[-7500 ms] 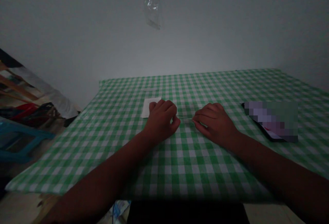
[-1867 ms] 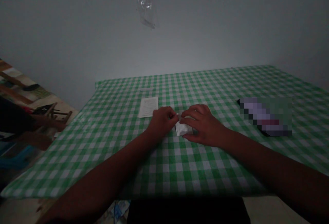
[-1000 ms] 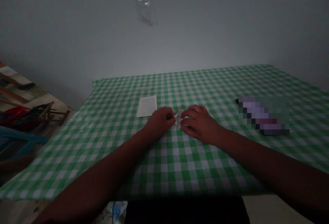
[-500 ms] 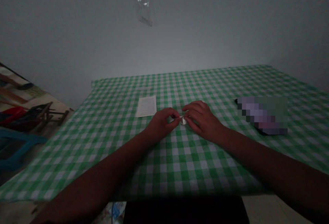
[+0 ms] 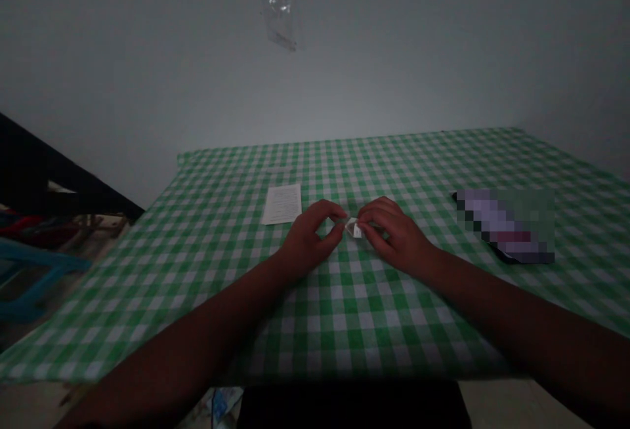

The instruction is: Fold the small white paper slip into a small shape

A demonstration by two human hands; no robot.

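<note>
A small folded piece of white paper (image 5: 354, 228) is held just above or on the checked cloth; which one, I cannot tell. My right hand (image 5: 394, 227) pinches its right side between thumb and fingers. On its left is my left hand (image 5: 315, 232), with thumb and index finger curved towards the paper and a narrow gap between their tips. Left of that hand, a flat sheet of printed paper (image 5: 283, 204) lies on the table.
A green and white checked cloth (image 5: 374, 304) covers the table, which stands against a pale wall (image 5: 394, 61). Far right lies a flat, dark-edged object (image 5: 506, 229), its face pixelated. A blue stool (image 5: 44, 258) stands on the floor at left. A clear plastic bag (image 5: 280, 12) hangs on the wall.
My left thumb and index finger have parted and come off the folded paper. More of the paper shows now, in my right fingers. A dark shape has appeared at the far left.
</note>
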